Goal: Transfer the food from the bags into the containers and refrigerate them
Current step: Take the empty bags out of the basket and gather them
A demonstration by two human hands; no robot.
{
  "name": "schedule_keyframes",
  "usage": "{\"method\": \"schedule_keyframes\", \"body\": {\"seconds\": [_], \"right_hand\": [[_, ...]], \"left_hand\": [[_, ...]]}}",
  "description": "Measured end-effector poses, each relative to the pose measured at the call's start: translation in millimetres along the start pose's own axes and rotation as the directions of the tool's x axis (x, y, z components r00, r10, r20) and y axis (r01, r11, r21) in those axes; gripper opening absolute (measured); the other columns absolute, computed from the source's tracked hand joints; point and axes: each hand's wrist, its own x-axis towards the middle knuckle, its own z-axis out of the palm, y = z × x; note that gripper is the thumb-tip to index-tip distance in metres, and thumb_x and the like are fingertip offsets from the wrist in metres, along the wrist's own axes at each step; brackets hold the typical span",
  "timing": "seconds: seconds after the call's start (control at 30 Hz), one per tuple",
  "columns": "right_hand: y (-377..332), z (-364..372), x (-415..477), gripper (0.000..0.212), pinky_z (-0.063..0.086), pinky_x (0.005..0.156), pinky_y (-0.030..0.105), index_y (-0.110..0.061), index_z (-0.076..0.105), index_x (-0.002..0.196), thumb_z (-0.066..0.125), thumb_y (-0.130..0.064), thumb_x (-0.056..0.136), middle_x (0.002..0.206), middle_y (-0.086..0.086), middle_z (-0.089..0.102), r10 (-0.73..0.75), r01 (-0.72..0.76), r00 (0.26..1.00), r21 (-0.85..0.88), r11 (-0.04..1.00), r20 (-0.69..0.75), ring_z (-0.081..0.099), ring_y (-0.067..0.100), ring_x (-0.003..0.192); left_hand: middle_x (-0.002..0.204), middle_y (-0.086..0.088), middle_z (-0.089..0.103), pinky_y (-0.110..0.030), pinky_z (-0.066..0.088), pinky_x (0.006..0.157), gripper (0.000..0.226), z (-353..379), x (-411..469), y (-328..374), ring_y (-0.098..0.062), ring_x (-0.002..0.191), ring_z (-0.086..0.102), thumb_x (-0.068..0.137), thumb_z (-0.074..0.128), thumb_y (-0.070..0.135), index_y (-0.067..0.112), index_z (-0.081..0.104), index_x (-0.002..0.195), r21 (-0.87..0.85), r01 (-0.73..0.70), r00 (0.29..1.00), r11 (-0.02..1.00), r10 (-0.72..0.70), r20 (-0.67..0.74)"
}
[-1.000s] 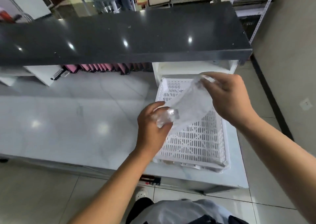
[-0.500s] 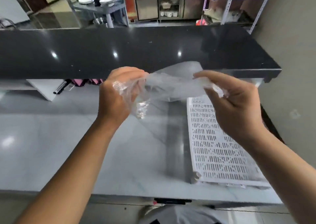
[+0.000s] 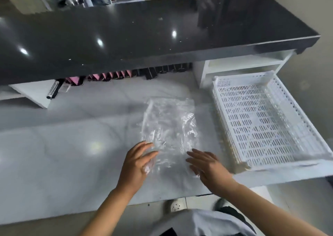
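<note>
A clear, empty plastic bag (image 3: 169, 127) lies flat and crinkled on the white marble counter (image 3: 72, 154). My left hand (image 3: 137, 165) rests at the bag's near left corner with fingers spread and straight. At the near right corner my right hand (image 3: 209, 167) also lies with straight fingers touching the plastic. Neither hand grips the bag. A white perforated plastic tray (image 3: 266, 124) sits empty on the counter to the right of the bag.
A raised black glossy countertop (image 3: 144, 33) overhangs the far side. Under it stands a row of pink and black clips (image 3: 129, 73), with a marker (image 3: 54, 89) on a white shelf at left. A white shelf unit (image 3: 243, 64) stands behind the tray.
The bag was held stretched in the air between both hands; now it lies flat on the counter and both hands have let go and flattened at its near edge.
</note>
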Motion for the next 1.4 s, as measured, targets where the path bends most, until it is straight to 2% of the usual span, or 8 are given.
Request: {"method": "schedule_keyframes", "body": {"seconds": [0.27, 0.43, 0.57, 0.67, 1.0, 1.1, 1.3, 1.4], "right_hand": [[-15, -24, -15, 0.094, 0.006, 0.121, 0.034, -0.041, 0.032, 0.151, 0.038, 0.004, 0.068, 0.163, -0.018, 0.014, 0.061, -0.058, 0.966, -0.021, 0.998, 0.251, -0.001, 0.002, 0.151], [-41, -67, 47, 0.056, 0.022, 0.12, 0.042, -0.038, 0.045, 0.145, 0.053, -0.033, 0.09, 0.162, -0.012, 0.024, 0.169, -0.192, 0.977, 0.187, 0.963, 0.132, 0.018, 0.007, 0.15], [-36, -50, 140, 0.068, 0.02, 0.118, 0.057, -0.044, 0.019, 0.154, 0.045, -0.063, 0.094, 0.167, -0.005, 0.003, 0.372, -0.377, 0.926, 0.109, 0.92, 0.065, 0.012, 0.026, 0.152], [-16, -15, 183, 0.073, 0.003, 0.118, 0.062, -0.052, -0.003, 0.152, 0.029, -0.076, 0.091, 0.165, -0.003, -0.018, 0.509, -0.502, 0.84, -0.086, 0.861, 0.19, -0.01, 0.03, 0.153], [-42, 62, 138, 0.068, -0.016, 0.115, 0.06, -0.055, -0.013, 0.149, 0.011, -0.078, 0.09, 0.161, -0.003, -0.029, 0.303, -0.234, 0.929, -0.298, 0.925, 0.213, -0.03, 0.029, 0.147], [-42, 76, 129, 0.068, -0.016, 0.114, 0.062, -0.052, -0.009, 0.152, 0.009, -0.076, 0.091, 0.165, -0.001, -0.019, 0.235, -0.148, 0.949, -0.362, 0.92, 0.21, -0.027, 0.028, 0.148], [-40, 75, 128, 0.065, -0.015, 0.116, 0.06, -0.048, -0.003, 0.154, 0.007, -0.07, 0.094, 0.165, -0.002, -0.013, 0.17, -0.095, 0.965, -0.337, 0.937, 0.202, -0.022, 0.026, 0.15], [-36, 68, 128, 0.06, -0.008, 0.121, 0.049, -0.042, 0.018, 0.155, 0.017, -0.058, 0.097, 0.165, -0.007, 0.016, 0.119, -0.12, 0.987, 0.0, 0.993, 0.105, 0.001, 0.015, 0.154]], "left_hand": [[0.145, 0.0, 0.048, -0.023, 0.025, 0.119, 0.088, -8, -30, -10, -0.017, 0.138, 0.039, 0.067, 0.044, -0.033, 0.023, 0.059, 0.134, -0.117, 0.2, 0.978, 0.973, -0.206, -0.041], [0.136, 0.004, 0.058, -0.045, 0.045, 0.109, 0.043, -35, 19, -7, -0.017, 0.124, 0.057, 0.096, 0.056, 0.003, 0.03, 0.058, 0.13, -0.589, 0.61, 0.681, 0.53, -0.731, 0.047], [0.14, 0.001, 0.046, -0.036, 0.054, 0.09, 0.059, -33, 59, -2, -0.013, 0.106, 0.064, 0.09, 0.07, 0.017, 0.037, 0.048, 0.141, -0.599, 0.707, 0.585, 0.377, -0.787, 0.196], [0.128, 0.004, 0.053, -0.029, 0.053, 0.066, 0.053, -24, 71, -8, 0.009, 0.061, 0.061, 0.085, 0.062, -0.002, 0.029, 0.06, 0.129, -0.574, 0.714, 0.568, 0.4, -0.811, 0.141], [0.11, 0.007, 0.073, -0.026, 0.05, 0.089, 0.018, -19, 77, -24, -0.012, 0.104, 0.065, 0.097, 0.059, 0.022, 0.024, 0.072, 0.109, -0.679, 0.676, 0.548, 0.286, -0.811, 0.204], [0.13, 0.004, 0.064, -0.035, 0.047, 0.103, 0.043, -18, 69, -25, -0.012, 0.121, 0.059, 0.092, 0.067, 0.033, 0.027, 0.059, 0.135, -0.664, 0.704, 0.548, 0.251, -0.786, 0.285], [0.115, -0.003, 0.057, -0.028, 0.053, 0.06, 0.084, -20, 57, -12, -0.013, 0.079, 0.062, 0.078, 0.07, 0.0, 0.044, 0.037, 0.141, -0.516, 0.761, 0.572, 0.394, -0.783, 0.246], [0.113, 0.0, 0.058, -0.03, 0.054, 0.068, 0.085, -22, 66, -3, -0.006, 0.072, 0.058, 0.078, 0.066, -0.001, 0.042, 0.035, 0.144, -0.486, 0.697, 0.643, 0.527, -0.759, 0.101]]}}
